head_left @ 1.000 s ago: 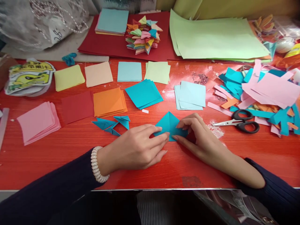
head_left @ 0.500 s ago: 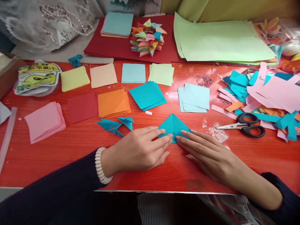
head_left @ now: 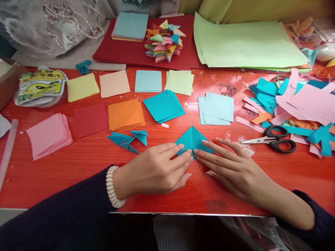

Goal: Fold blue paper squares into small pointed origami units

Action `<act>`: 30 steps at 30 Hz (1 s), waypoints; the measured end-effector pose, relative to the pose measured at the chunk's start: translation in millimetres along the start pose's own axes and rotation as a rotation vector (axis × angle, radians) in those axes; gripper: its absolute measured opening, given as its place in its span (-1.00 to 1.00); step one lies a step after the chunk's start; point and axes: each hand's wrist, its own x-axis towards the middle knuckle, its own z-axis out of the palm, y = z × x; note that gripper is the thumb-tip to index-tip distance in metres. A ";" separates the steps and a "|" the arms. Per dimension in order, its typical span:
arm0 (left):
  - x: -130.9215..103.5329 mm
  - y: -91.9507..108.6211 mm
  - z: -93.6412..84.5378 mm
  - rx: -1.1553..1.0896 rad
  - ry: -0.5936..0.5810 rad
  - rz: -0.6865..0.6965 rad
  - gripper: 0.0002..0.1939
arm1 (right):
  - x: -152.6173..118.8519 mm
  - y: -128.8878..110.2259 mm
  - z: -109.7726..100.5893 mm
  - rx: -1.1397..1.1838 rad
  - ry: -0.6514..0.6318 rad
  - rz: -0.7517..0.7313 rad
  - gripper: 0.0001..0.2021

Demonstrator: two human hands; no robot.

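A blue sheet of origami paper (head_left: 193,136) lies on the red table, a crease running down its middle and its lower part covered by my fingers. My left hand (head_left: 159,167) rests on its left half, fingers stretched out and fingertips pressing near the centre crease. Across the right half lies my right hand (head_left: 235,167), fingers extended and spread, fingertips touching the paper. Just left of the sheet, several folded blue paper pieces (head_left: 128,140) sit beyond my left hand. To the right of it are scissors (head_left: 272,138) with black handles.
Behind my hands stand stacks of square paper: pink (head_left: 49,135), red (head_left: 91,119), orange (head_left: 125,114), blue (head_left: 164,106) and pale blue (head_left: 218,108). Paper scraps (head_left: 300,104) heap at the right. A multicoloured folded-paper model (head_left: 164,42) sits at the back near green sheets (head_left: 246,43).
My right hand's fingers have spread apart, its index finger lifting off toward the right and its other fingertips shifting slightly left. My left hand stays almost in place on the paper.
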 end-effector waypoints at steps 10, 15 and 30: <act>-1.8 -3.3 -1.3 0.054 -0.046 0.035 -0.75 | -3.0 -0.5 1.8 -0.095 -0.008 -0.001 -0.58; -1.2 0.9 -3.0 0.067 -0.106 0.043 -0.72 | -3.9 1.2 2.2 -0.128 -0.008 -0.012 -0.55; -4.7 -7.7 1.3 -0.081 -0.033 -0.073 -0.82 | -12.2 18.4 -8.0 -0.030 0.101 0.040 -0.53</act>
